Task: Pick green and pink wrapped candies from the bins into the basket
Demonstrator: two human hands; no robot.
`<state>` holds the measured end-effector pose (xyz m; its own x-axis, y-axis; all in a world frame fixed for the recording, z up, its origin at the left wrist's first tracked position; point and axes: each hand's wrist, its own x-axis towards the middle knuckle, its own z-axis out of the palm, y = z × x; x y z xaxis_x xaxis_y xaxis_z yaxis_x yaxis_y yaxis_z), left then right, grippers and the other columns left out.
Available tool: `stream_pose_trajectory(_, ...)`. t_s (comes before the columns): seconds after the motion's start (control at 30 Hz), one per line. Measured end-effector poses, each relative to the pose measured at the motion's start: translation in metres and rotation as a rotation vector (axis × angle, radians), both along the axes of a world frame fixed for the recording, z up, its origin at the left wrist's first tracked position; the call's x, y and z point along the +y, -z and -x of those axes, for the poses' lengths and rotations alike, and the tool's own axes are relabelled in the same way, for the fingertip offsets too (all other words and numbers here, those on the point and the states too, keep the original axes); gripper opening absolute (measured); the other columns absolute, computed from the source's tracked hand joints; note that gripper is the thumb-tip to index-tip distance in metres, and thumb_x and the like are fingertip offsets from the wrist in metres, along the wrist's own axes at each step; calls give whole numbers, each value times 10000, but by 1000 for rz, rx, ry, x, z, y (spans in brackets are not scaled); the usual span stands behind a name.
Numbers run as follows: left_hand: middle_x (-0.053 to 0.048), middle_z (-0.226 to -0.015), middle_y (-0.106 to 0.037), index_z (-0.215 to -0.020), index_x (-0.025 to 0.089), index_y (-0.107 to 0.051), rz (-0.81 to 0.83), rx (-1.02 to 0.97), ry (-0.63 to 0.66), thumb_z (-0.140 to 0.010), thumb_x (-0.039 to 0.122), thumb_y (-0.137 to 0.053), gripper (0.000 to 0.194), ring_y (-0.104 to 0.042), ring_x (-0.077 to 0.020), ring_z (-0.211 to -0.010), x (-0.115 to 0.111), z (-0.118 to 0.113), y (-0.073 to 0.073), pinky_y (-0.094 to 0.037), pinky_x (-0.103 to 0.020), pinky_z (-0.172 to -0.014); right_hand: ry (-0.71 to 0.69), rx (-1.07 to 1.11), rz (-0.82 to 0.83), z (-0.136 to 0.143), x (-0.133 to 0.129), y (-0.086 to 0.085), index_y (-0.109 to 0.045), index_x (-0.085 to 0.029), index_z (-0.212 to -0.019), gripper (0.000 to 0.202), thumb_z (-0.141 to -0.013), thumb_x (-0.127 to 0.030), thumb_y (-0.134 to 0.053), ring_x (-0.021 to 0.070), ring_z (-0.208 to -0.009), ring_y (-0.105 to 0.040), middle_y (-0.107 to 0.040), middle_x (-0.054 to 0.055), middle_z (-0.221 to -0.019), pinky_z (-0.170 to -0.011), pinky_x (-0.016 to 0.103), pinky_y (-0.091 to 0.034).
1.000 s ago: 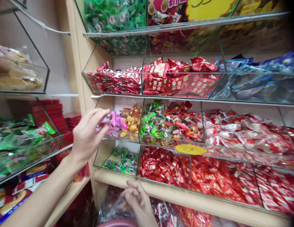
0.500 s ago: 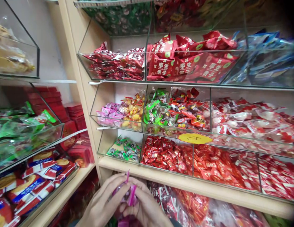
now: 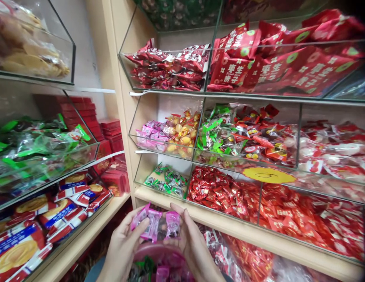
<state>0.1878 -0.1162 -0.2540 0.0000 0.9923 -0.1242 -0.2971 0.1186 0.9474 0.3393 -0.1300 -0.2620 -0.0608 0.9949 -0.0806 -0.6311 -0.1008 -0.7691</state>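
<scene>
Several pink-wrapped candies (image 3: pixel 154 223) lie in a row between my two hands, at the lower middle of the head view. My left hand (image 3: pixel 123 239) grips the left end of the row, its thumb pressed on the wrappers. On the right side, my right hand (image 3: pixel 192 243) cups the candies with its fingers curled beneath and its thumb raised. Directly below the hands is a pink container (image 3: pixel 158 250), partly hidden by my wrists. Inside it are green-wrapped candies (image 3: pixel 142 268) and more pink packets (image 3: pixel 163 272).
Ahead stands a wooden shelf (image 3: pixel 244 231) with clear bins of sweets. One bin holds purple packets (image 3: pixel 154 133) and yellow candies (image 3: pixel 182 135); red packets (image 3: pixel 214 188) fill a lower bin. A yellow tag (image 3: pixel 269 175) hangs mid-shelf. Blue-and-red biscuit packs (image 3: pixel 20 246) lie left.
My hands have moved apart slightly, and the pink candies between them now show in a row. The pink container has come into view below. The shelves appear nearer and shifted right.
</scene>
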Motion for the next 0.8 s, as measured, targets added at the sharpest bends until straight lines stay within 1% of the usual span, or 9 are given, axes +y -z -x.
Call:
stream_pose_trajectory(0.1, -57, -1029, -677, -1231, 222, -500, 75, -115, 40, -672, 353, -729, 618, -651, -212, -907, -2, 1, -3, -551, -298, -765, -31, -52, 1, -3, 1, 6, -537, -258, -1215, 496, -828, -561, -478, 199, -940, -592, -538, 70, -1234, -660, 303, -526)
stream_pose_trajectory(0.2, -56, -1019, -676, -1209, 216, -520, 93, -146, 62, -666, 336, -739, 598, -649, -203, -895, 0, 3, -1, -544, -286, -759, -13, -201, -13, -2, 5, 17, -507, -287, -1244, 531, -778, -531, -578, 215, -922, -610, -600, 55, -1145, -706, 343, -535)
stream_pose_trajectory(0.27, -54, -1000, -678, -1173, 206, -546, 91, -136, 53, -653, 330, -748, 572, -649, -195, -874, 0, 3, 2, -541, -275, -745, 20, -327, -65, 2, 8, 26, -513, -271, -1234, 570, -729, -492, -656, 226, -916, -617, -641, 51, -1063, -756, 370, -531)
stream_pose_trajectory(0.33, -52, -970, -683, -1142, 196, -565, 84, -102, 35, -642, 334, -753, 551, -651, -189, -835, 1, 3, 6, -541, -267, -718, 42, -413, -128, 7, 10, 33, -531, -239, -1203, 555, -719, -468, -675, 234, -939, -614, -656, 54, -1034, -813, 391, -515)
stream_pose_trajectory(0.47, -60, -968, -683, -1071, 179, -603, 25, 4, 52, -642, 360, -743, 486, -643, -206, -841, 0, 2, 13, -531, -273, -710, 6, -483, -224, 17, 10, 35, -504, -220, -1194, 499, -757, -407, -653, 234, -1038, -580, -626, 61, -1134, -910, 390, -462)
stream_pose_trajectory(0.53, -59, -981, -681, -1028, 171, -623, -24, 80, 59, -646, 365, -738, 443, -629, -206, -884, -2, 0, 13, -515, -260, -750, 12, -543, -265, 19, 8, 32, -521, -217, -1170, 467, -752, -364, -668, 223, -1028, -578, -627, 55, -1128, -902, 352, -456)
stream_pose_trajectory(0.63, -54, -987, -683, -1011, 174, -633, -54, 163, 56, -652, 383, -727, 427, -620, -204, -903, -5, -2, 9, -497, -251, -785, 13, -594, -308, 20, 5, 28, -588, -213, -1067, 344, -754, -330, -670, 194, -907, -602, -668, 28, -984, -812, 291, -474)
stream_pose_trajectory(0.7, -52, -1002, -681, -1014, 180, -636, -48, 159, 40, -643, 402, -727, 441, -616, -217, -931, -5, -2, 7, -493, -260, -799, 11, -575, -303, 19, 5, 27, -602, -209, -1020, 296, -755, -321, -669, 182, -851, -603, -675, 15, -925, -765, 268, -476)
stream_pose_trajectory(0.8, -45, -990, -680, -1018, 188, -625, -4, 121, -33, -642, 419, -725, 452, -609, -207, -952, -3, -2, 9, -484, -256, -808, 73, -573, -256, 16, 6, 28, -585, -204, -1012, 293, -755, -319, -665, 177, -818, -598, -668, 12, -901, -742, 263, -473)
